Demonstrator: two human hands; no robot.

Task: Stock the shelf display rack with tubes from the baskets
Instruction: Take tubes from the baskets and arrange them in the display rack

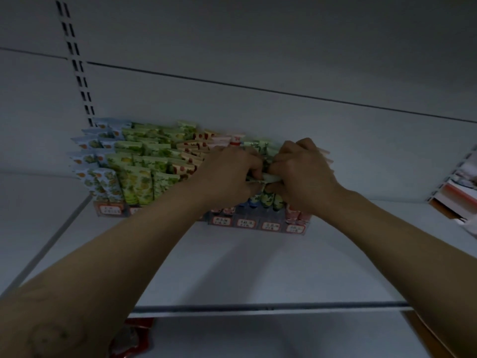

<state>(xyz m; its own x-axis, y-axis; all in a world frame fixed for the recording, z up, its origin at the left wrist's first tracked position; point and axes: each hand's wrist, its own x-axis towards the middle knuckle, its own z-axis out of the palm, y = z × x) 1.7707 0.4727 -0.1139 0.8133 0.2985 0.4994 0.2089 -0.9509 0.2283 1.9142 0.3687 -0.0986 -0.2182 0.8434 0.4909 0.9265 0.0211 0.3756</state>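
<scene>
Seating a tube: judged from the hands, the step in hand is pressing one more tube into a right-hand row of the display rack point(268, 226), which stands on the white shelf point(232, 267).
Far left of the grip: blue-print tubes point(103, 182) stand packed in the rack's end rows.
Left of the grip: green-print tubes point(136, 182) fill the next rows, then strawberry-print tubes point(184, 169), touching the left wrist's side.
Left hand point(229, 171): fingers curled, thumb and fingertips pinching the near end of the pale tube point(268, 178).
Pale tube: it lies crosswise between the two hands, just above the row of green tubes point(268, 200) under the grip.
Right hand point(304, 171): knuckles up, fingers curled, pinching the tube's other end; the fingertips are hidden.
Right of the grip: pink tubes point(294, 213) sit in the rack's last row.
Far right: boxed goods point(459, 187) on a neighbouring shelf, well apart.
Baskets: not in view.
Next move: it probably calls for turning the tube upright, sliding it down between its neighbours without tipping them, then letting go with both hands.
</scene>
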